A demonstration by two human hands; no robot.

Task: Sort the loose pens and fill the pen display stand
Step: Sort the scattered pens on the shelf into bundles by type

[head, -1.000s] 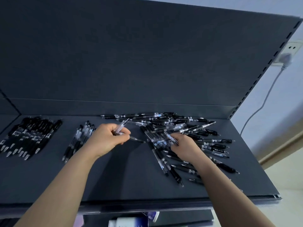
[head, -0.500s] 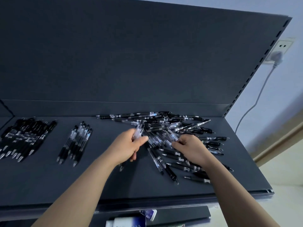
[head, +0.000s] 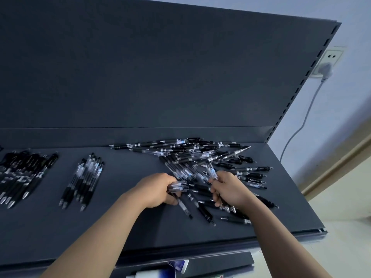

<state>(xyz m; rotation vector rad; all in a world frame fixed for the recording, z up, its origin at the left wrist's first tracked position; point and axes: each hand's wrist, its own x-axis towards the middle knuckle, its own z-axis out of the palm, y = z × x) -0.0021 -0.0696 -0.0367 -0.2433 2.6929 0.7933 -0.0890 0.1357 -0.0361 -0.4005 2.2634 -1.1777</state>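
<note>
Dark shelf (head: 124, 227) | pen pile (head: 200, 155), labels unreadable | left hand (head: 156, 192) grips clear pens (head: 178, 186) | right hand (head: 230, 191) pinches labelled pen (head: 211, 171)

Dark shelf (head: 124, 227) under three pen groups (head: 202, 159).

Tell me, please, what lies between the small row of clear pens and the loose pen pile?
Head view: only bare dark grey shelf between the clear pen row and loose pen pile.
</note>
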